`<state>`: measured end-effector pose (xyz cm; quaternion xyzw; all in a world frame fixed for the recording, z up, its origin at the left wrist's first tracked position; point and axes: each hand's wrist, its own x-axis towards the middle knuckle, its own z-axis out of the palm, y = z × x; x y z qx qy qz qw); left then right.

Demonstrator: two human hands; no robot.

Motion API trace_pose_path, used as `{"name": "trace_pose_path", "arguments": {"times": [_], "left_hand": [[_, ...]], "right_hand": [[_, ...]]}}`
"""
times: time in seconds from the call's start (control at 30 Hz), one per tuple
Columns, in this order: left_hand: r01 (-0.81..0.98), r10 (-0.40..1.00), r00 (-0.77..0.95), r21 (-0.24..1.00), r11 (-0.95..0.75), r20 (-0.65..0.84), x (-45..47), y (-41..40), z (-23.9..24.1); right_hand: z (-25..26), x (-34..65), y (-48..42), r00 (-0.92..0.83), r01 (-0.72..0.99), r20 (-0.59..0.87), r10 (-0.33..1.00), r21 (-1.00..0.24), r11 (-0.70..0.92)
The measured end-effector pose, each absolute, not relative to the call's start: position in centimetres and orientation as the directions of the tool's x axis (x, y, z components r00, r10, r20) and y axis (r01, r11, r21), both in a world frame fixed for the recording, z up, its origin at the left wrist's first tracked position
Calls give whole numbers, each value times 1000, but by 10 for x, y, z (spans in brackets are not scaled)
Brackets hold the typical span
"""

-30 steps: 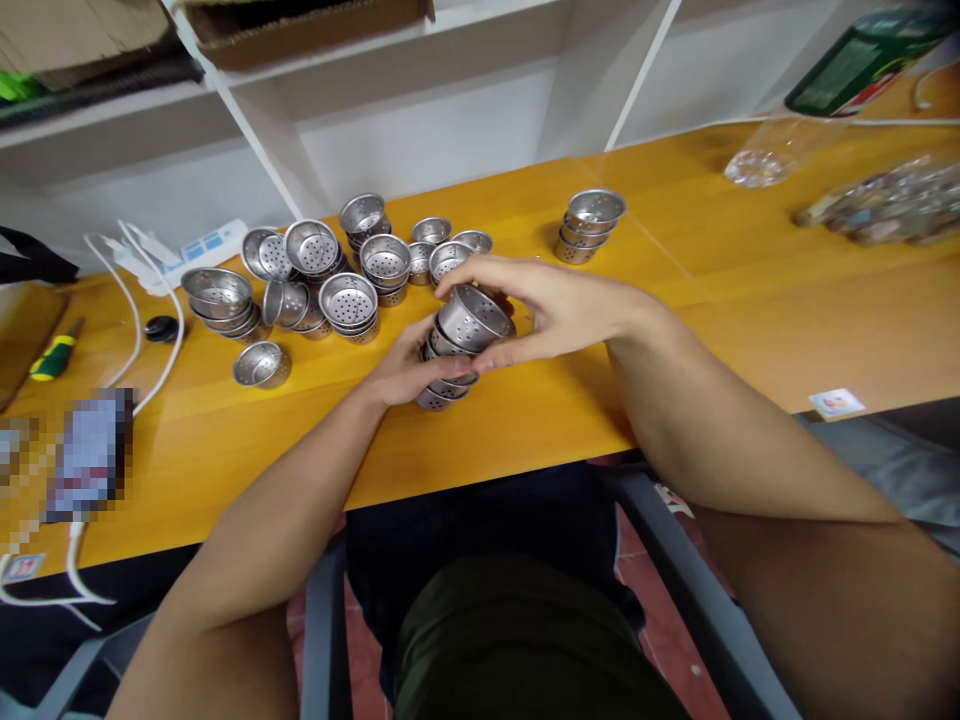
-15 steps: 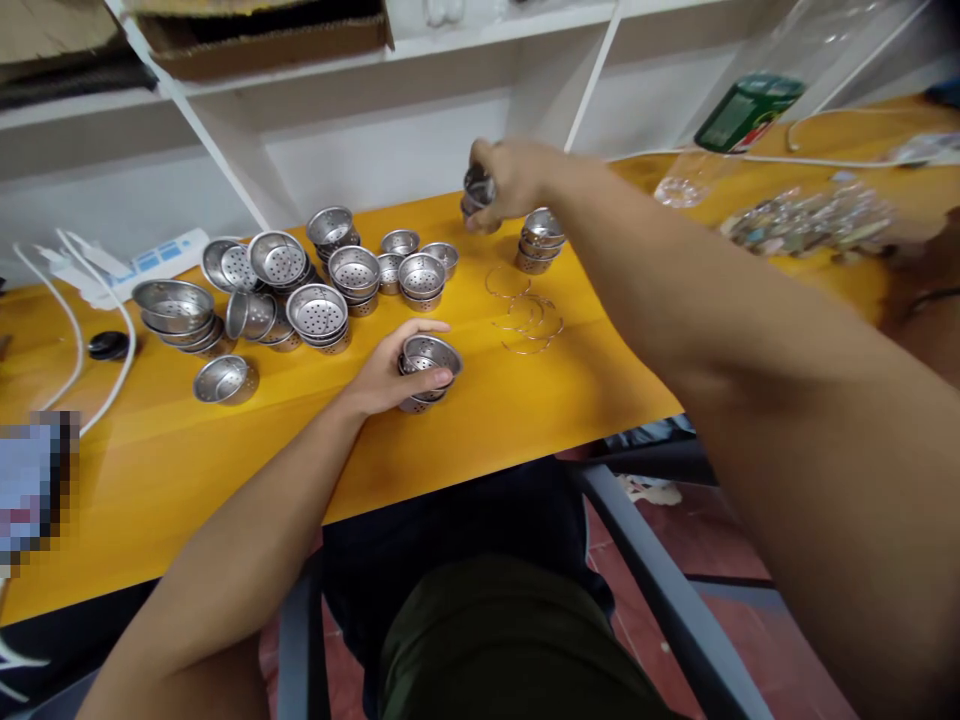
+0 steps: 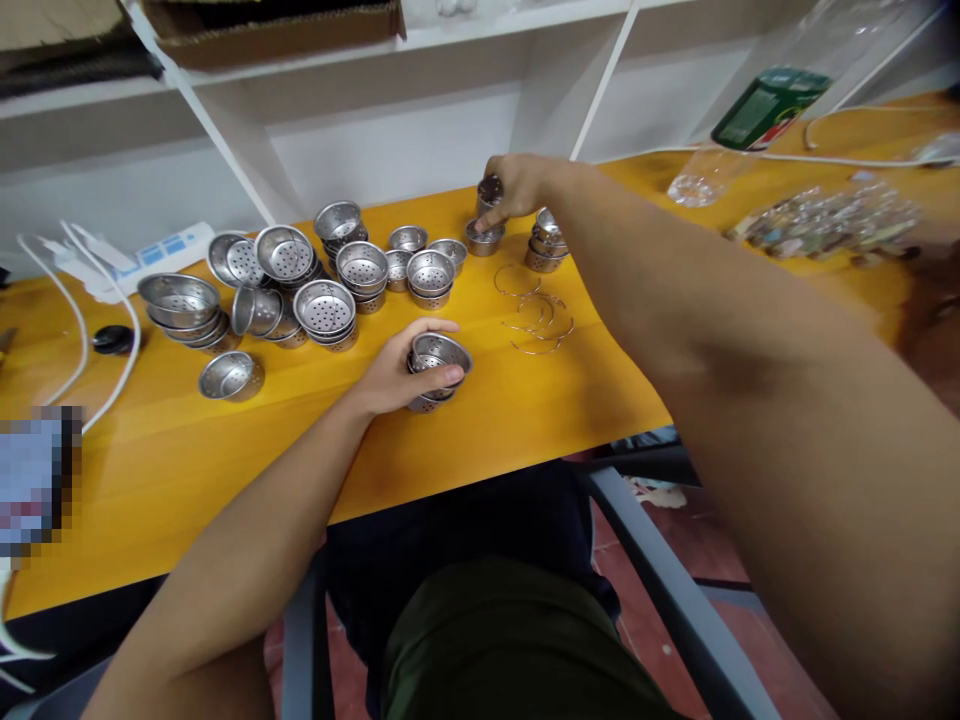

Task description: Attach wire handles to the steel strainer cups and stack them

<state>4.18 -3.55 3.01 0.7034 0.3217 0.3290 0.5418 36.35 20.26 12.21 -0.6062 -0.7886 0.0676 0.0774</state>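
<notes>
right hand (image 3: 521, 188) moved to far side of yellow table (image 3: 465, 445), fingers around metal cup (image 3: 490, 190), left hand (image 3: 394, 375) clasped on cup stack (image 3: 437, 350), white shelves (image 3: 405, 110) behind

Near the centre of the frame, the person's left hand (image 3: 397, 372) curls around a stack of perforated metal cups (image 3: 439, 348) on the yellow table (image 3: 480, 440). At upper centre, the right hand (image 3: 521, 185) grasps another metal cup (image 3: 490, 189). Thin wire rings (image 3: 553, 301) lie right of centre; clustered cups (image 3: 325, 307) fill the left.
</notes>
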Motion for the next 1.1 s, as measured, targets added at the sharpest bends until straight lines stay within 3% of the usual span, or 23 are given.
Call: {"name": "trace_pose_path", "arguments": {"times": [0.07,0.23,0.37,0.57,0.67,0.8,0.9,1.0,1.1], "left_hand": [[104,812,572,972,-211,115,42,-35,30],[107,808,577,970,-220,120,41,-34,27],[103,806,577,967,-235,134,40,-34,26],[69,805,573,969,-238,157,41,-35,20],[54,819,538,961,-270,200,44,-35,15],[140,843,455,912,-385,286,47,-32,11],[176,811,435,846,-503,391,47,-30,13],[138,800,428,844,-518,420,47,-27,14],[124,832,382,870,-478,403,48,-22,8]], "right_hand": [[124,366,204,-249,946,43,968,-204,253],[125,364,190,-237,962,-143,961,-170,213],[118,360,186,-305,934,-32,952,-203,293],[104,355,196,-280,946,-73,957,-191,262],[92,353,198,-275,946,43,961,-165,278],[81,348,191,-276,947,59,959,-153,282],[90,344,180,-263,957,32,964,-120,265],[115,342,162,-242,969,27,970,-53,243],[138,338,120,-316,931,217,924,-116,346]]}}
